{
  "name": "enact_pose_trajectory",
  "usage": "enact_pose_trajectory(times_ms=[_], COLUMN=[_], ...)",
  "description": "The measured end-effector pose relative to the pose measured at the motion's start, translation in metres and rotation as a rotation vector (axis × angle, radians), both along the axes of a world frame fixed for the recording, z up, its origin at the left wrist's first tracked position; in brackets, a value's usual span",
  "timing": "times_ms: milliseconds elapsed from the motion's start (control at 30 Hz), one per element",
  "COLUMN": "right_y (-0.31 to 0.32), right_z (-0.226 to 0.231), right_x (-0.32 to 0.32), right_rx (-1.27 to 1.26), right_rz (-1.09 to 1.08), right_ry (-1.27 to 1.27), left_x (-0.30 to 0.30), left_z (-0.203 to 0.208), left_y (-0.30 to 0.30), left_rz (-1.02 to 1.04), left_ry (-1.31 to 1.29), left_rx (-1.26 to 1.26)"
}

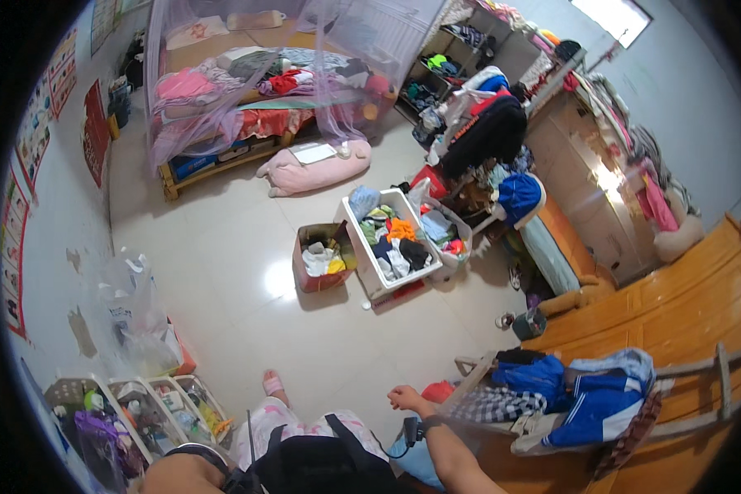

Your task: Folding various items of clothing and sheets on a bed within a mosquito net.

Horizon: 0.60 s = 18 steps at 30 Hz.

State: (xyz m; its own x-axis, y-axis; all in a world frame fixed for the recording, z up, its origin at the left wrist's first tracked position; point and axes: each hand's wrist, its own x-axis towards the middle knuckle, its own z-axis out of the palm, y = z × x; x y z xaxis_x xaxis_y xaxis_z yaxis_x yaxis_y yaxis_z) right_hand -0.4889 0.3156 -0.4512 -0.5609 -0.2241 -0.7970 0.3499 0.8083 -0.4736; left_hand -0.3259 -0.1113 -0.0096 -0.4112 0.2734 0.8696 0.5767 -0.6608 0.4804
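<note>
One red bundle (439, 392), kind unclear, is nearest the right hand (403, 398), just beside its wrist in the head view, by the left end of a wooden rack (724, 380); contact can't be told. Right grip: fingers look loosely curled, nothing seen in it, exact width too small to tell. Left hand out of view, so can't tell that grip. Rack carries a checked cloth (498, 403), a blue-and-white jacket (594, 412), other clothes. Farther out on the floor (222, 321): white foam box (407, 278) full of mixed clothes, carton (325, 281) beside its left, stuffed plastic bag (451, 269) beside its right; beyond, pink plush (317, 173) before the bed (169, 183). Step, as judged: between grasps, nothing taken up. Picking up the bundle would call for bringing the hand back toward the rack, fingers spread; the boxes, stepping forward and bending first.
</note>
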Motion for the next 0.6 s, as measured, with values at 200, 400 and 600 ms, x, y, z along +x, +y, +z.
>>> enact_pose_trajectory(times_ms=[200,400,600], right_y=[-0.03,-0.121,-0.222], right_z=[0.021,0.028,-0.008], right_x=[-0.067,-0.148,-0.275], right_rx=[0.141,0.167,0.049], right_rz=[-0.165,-0.041,0.08], right_ry=[-0.066,-0.101,-0.032], left_x=[-0.053,-0.102,-0.18], left_z=[-0.02,-0.026,-0.015], left_y=[-0.085,-0.143,-0.188], left_rz=[0.02,0.113,0.121], left_ry=[-0.006,-0.053,-0.047], left_rx=[0.034,-0.008,-0.109])
